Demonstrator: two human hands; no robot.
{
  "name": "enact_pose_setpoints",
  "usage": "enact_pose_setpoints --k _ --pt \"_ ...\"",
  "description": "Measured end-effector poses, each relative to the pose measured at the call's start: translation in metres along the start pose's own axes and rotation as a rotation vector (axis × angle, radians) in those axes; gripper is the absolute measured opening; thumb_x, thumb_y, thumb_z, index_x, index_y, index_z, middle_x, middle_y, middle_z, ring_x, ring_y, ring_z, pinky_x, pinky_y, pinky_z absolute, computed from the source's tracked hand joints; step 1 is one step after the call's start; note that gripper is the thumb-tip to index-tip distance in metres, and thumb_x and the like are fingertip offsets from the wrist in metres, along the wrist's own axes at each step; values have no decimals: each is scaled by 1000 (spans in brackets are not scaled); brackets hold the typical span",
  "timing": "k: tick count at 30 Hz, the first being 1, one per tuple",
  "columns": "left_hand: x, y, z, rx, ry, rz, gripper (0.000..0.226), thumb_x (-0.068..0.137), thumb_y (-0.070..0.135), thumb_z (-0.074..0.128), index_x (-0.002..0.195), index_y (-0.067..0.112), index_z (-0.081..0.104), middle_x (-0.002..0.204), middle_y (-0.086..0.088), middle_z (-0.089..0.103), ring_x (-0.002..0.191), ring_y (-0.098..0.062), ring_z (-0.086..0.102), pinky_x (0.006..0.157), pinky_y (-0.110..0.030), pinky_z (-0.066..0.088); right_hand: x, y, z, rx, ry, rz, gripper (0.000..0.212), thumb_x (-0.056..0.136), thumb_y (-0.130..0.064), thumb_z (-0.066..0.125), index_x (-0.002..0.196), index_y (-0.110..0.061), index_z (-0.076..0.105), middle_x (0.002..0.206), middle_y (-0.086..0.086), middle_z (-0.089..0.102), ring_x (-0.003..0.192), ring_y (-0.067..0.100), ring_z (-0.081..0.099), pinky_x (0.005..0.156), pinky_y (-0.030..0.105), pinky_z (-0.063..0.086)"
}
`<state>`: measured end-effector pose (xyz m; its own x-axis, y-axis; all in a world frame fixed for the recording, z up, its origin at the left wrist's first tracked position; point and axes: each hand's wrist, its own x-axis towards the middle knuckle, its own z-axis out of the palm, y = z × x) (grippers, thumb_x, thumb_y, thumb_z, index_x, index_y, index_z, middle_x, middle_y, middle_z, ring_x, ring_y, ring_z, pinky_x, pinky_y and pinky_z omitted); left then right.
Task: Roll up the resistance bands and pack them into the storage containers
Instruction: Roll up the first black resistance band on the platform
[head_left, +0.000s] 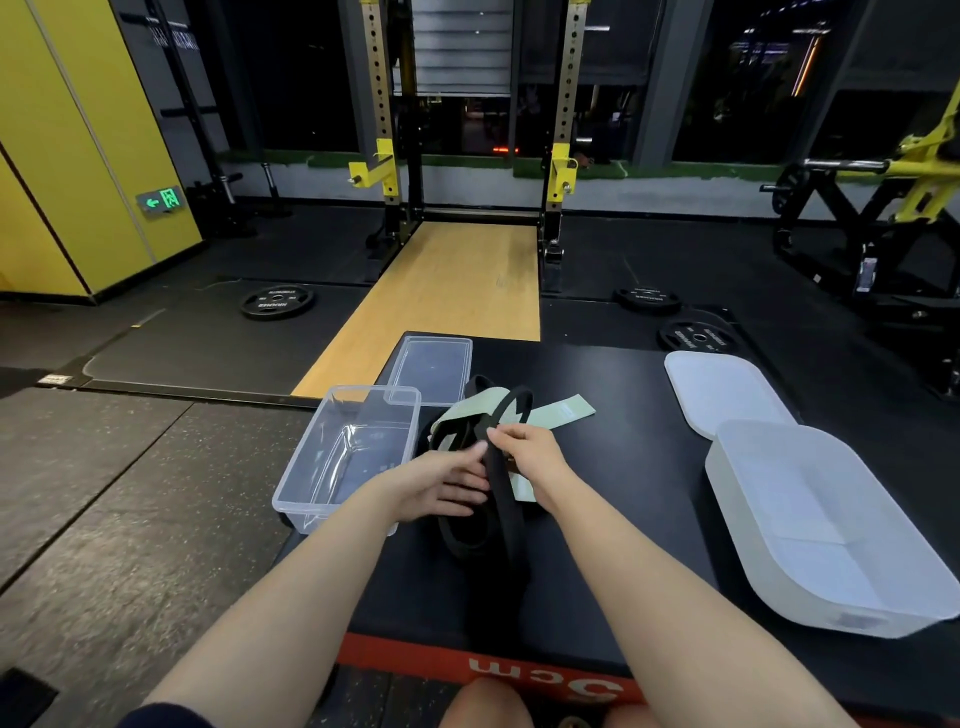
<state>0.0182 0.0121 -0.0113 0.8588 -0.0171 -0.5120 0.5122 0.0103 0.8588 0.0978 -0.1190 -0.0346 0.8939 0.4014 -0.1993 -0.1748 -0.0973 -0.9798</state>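
Left hand (451, 480) lies palm-up with its fingers loosely spread under the black resistance band (503, 499), steadying it more than gripping it; just to its right, the right hand (524, 451) pinches a strand of that same band between thumb and fingertips, lifting it off the heap. Working from the left: a clear storage container (311, 486) sits open at the left edge of the black padded platform (613, 467), just beside the left hand, with its clear lid (434, 371) lying beyond it; next comes the tangle of bands between the hands, where the black band loops over and through a pale green resistance band (563, 410) that lies flat and runs out to the right; well apart on the far right stand a frosted white container (753, 561), also open, and its white lid (719, 387) behind it.

Neither band looks rolled and both containers look empty, so the step in hand seems to be separating the black band from the green one; the next move likely calls for drawing the black strand clear, laying it flat, then coiling it from one end; the clear container is the nearer home for it.
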Motion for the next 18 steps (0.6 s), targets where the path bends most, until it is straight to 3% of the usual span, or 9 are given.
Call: enact_pose_setpoints --k 3,6,11,14,18 --pt "9 5 0 -156 257 82 41 94 43 48 112 9 59 109 -5 63 101 -18 58 85 -31 48 0 0 -1 -9 -42 -40 13 92 -15 61 103 -10 65 90 -2 63 85 11 57 71 18 45" --pt "17 14 3 -257 271 108 29 95 37 50 104 11 61 103 -2 64 104 -17 57 93 -32 45 -4 -1 -3 -10 -121 -87 11 93 -13 59 102 -14 64 95 2 65 85 11 59 72 17 46" --pt "26 25 3 -532 241 119 12 94 12 55 86 6 62 81 -5 66 78 -16 61 75 -25 52 -6 -1 -5 -93 -255 -71 5 90 -20 63 91 -15 65 84 -1 64 79 12 59 77 25 49" --pt "29 27 -3 -496 327 198 8 88 -1 59 94 4 61 82 -5 66 77 -15 62 68 -23 54 -7 -7 -7 -159 -152 -47 18 90 -32 63 86 -15 66 81 -3 65 72 9 60 71 20 47" --pt "27 27 -11 -172 425 259 32 84 -2 65 113 8 56 100 -1 62 94 -18 59 67 -25 48 -2 -12 -6 -402 179 -282 28 84 -35 68 104 -17 60 104 -5 56 89 8 53 72 14 41"
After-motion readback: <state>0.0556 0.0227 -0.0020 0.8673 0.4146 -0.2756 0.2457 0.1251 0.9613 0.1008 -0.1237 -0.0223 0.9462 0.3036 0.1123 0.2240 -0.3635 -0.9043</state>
